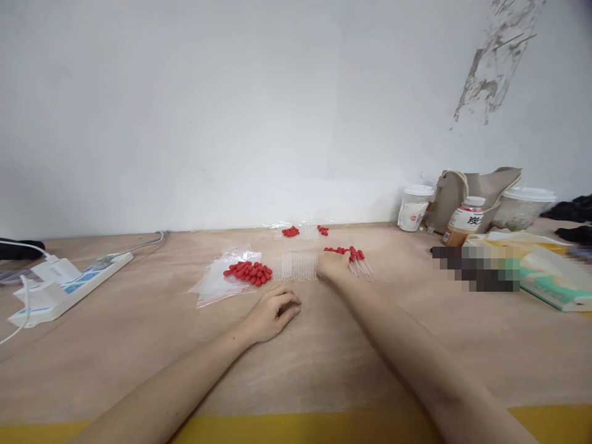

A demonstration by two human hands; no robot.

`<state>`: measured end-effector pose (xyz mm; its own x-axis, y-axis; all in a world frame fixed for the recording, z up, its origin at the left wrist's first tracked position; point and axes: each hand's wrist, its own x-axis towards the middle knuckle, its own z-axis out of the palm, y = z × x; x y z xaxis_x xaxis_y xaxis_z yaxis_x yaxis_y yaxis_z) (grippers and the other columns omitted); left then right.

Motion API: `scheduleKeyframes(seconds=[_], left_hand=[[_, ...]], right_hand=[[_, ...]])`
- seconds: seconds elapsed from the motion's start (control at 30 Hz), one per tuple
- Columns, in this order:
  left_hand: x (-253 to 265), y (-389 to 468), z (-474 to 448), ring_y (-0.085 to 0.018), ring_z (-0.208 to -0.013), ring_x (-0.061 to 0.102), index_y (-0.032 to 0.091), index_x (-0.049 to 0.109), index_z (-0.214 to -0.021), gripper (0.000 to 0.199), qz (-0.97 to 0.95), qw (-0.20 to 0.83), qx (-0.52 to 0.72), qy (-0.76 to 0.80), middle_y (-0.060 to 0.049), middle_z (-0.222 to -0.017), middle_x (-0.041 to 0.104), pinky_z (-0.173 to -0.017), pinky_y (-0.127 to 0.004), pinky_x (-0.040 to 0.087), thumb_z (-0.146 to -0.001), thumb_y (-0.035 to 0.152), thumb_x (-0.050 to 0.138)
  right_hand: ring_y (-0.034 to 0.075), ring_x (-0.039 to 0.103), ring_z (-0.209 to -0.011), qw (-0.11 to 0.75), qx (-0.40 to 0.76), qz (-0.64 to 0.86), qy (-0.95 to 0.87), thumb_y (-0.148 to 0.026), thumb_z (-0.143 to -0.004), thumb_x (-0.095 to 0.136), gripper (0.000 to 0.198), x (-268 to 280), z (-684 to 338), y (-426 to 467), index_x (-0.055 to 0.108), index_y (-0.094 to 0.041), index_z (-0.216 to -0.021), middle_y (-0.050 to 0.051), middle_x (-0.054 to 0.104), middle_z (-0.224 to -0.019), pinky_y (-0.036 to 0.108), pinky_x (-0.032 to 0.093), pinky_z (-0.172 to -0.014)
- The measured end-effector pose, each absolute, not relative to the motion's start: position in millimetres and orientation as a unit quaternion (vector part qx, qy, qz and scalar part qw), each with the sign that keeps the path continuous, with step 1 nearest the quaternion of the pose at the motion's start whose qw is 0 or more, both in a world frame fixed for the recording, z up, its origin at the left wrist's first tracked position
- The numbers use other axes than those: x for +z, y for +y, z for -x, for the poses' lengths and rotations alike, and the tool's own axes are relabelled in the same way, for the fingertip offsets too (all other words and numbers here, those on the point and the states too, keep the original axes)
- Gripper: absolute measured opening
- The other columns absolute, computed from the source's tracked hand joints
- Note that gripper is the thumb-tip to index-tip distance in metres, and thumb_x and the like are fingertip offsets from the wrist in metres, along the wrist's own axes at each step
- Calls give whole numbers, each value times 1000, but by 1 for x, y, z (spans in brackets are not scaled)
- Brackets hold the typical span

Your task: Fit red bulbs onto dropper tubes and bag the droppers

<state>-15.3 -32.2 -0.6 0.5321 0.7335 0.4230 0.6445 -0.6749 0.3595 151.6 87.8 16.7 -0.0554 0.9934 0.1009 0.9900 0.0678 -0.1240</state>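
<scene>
My left hand (pixel 275 313) rests on the table, fingers loosely curled, a gap between thumb and fingers, and nothing visible in them. Just beyond it is a pile of red rubber bulbs (pixel 250 271) on clear plastic bags (pixel 213 285). A row of thin clear tubes (pixel 296 267) lies in the middle. My right hand (pixel 332 265) is at the right end of this row, its fingers bent and mostly hidden by its back. Against its far right side lie several droppers (pixel 363 265), clear tubes with red bulbs on their ends.
By the wall lie clear bags with more red bulbs (pixel 291 232). A white power strip (pixel 76 290) with cables is at left. To the right stand a lidded cup (pixel 415 208), a bottle (pixel 464 222), a beige bag (pixel 448 200), a lidded tub (pixel 522 209) and a green-white packet (pixel 559 280).
</scene>
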Motion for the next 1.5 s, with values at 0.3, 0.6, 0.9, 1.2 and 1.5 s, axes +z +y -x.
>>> scheduleKeyframes(seconds=[0.3,0.6,0.9,1.2,1.5], left_hand=[[0,-33,14,-17,-83,53,20,60,-89,14,-862,71,298,402,-4,-91,58,-74,-29,42,-82,25,49],[29,12,73,-20,-87,51,20,57,-86,16,-742,-99,307,588,-4,-89,60,-80,-34,36,-81,29,45],[46,49,47,-26,-98,46,20,63,-65,20,-759,-164,92,624,-8,-101,57,-88,-42,27,-68,38,58],[45,60,40,-31,-94,48,14,63,-58,15,-751,-171,35,637,-15,-94,58,-84,-44,29,-62,29,61],[47,55,34,-30,-97,47,14,63,-57,14,-743,-182,105,635,-15,-91,60,-85,-43,30,-66,21,54]], right_hand=[[25,52,-87,191,-125,538,-811,-25,-86,33,27,8,-194,40,54,-10,-94,16,61,-88,36,27,-77],[15,52,-86,271,-73,334,-900,-20,-87,37,22,-15,-227,17,57,-16,-97,6,62,-90,28,31,-77],[15,53,-82,300,-57,331,-893,-22,-88,37,24,-20,-224,17,60,-17,-93,6,62,-85,30,33,-75],[16,52,-82,305,-46,336,-890,-23,-87,37,25,-20,-223,16,61,-17,-92,6,62,-85,30,35,-75],[16,53,-82,309,-48,335,-889,-24,-88,37,25,-23,-225,17,61,-17,-92,6,61,-84,30,37,-74]])
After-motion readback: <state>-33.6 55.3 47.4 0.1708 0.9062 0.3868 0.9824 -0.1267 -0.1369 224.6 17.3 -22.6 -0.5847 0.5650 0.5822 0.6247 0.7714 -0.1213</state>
